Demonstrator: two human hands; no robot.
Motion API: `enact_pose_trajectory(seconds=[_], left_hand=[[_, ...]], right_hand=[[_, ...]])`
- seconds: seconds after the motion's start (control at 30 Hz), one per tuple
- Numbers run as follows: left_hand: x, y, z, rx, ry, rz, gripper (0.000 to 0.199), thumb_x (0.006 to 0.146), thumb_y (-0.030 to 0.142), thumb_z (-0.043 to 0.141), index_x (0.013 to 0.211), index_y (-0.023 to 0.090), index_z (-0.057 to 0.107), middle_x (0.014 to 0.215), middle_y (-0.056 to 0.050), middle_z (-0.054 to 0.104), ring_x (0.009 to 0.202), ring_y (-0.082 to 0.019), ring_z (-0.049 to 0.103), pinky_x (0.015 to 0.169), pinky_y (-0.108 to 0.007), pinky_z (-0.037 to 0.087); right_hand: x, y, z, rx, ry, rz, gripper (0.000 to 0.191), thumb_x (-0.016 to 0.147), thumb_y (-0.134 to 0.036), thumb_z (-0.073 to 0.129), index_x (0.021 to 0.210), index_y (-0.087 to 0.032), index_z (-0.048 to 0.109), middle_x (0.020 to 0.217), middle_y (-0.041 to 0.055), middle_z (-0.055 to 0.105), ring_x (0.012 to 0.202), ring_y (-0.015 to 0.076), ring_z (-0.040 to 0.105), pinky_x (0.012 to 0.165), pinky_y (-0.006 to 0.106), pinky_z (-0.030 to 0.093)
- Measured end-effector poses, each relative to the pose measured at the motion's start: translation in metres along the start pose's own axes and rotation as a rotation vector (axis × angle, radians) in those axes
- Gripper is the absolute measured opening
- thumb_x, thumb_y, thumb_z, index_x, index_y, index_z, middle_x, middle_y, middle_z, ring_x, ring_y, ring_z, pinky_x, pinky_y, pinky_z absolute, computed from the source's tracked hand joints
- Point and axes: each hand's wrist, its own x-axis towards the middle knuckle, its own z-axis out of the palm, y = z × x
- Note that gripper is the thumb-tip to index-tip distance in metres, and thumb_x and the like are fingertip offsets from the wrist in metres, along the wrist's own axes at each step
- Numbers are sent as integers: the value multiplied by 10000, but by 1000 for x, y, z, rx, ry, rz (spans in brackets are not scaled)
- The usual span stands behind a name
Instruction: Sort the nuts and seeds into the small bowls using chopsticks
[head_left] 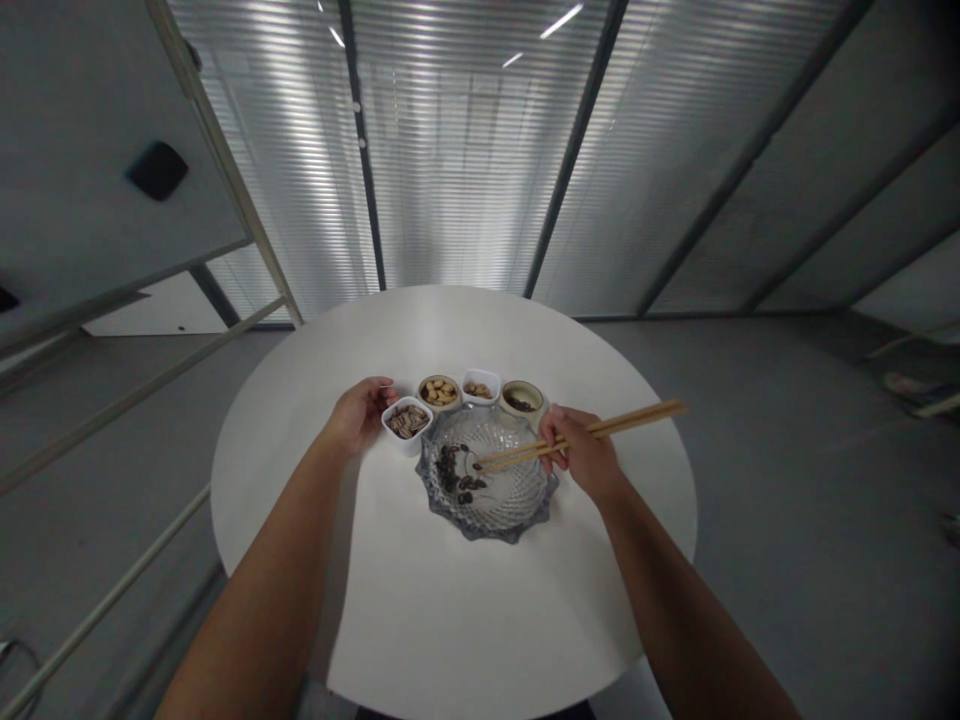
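Two wooden chopsticks (585,436) sat pinched in the right hand (583,455), their tips close together just beside dark seeds (450,470) in a glass dish (510,500). The left hand (360,416) stayed loosely spread, empty, just beside a white square bowl (406,424).

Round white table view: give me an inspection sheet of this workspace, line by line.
surface: round white table, dishes grouped near its middle
job's things: faceted glass dish holding dark pieces; white square dish of striped seeds; round bowl of nuts; small white dish of nuts; round cup with dark contents
clutter: nothing seen
grips: right hand holds wooden chopsticks, tips over the dark pieces; left hand beside the white square dish, contact unclear
cables: nothing seen
surroundings: grey floor, slatted blinds
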Motion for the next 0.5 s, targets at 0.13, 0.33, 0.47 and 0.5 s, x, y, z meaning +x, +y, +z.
enact_pose_trajectory(seconds=[0.13,0.33,0.47,0.5], left_hand=[[1,-1,-1,24,-23,20,55,755,130,579,804,127,602,641,-46,605,544,-146,583,515,-256,475],[2,-2,-2,31,-16,33,59,748,131,583,804,126,604,634,-44,606,541,-147,586,508,-252,470],[1,-1,-1,28,-29,38,54,755,128,575,803,123,599,633,-45,605,544,-147,587,513,-253,472],[1,-1,-2,27,-27,36,52,757,129,572,803,123,598,635,-46,605,545,-147,588,516,-253,473]], right_hand=[[1,0,2,-4,42,-11,488,845,-550,504,519,-186,509,310,-72,349,265,94,397,318,217,312],[0,-5,-1,55,124,-113,476,875,-511,488,530,-184,515,339,-57,392,286,95,427,335,221,329],[2,-9,-6,159,298,-250,461,904,-463,457,538,-189,513,336,-57,376,294,103,430,341,233,371],[4,-10,-8,186,365,-304,457,904,-459,457,539,-190,511,345,-58,377,292,99,418,335,233,375]])
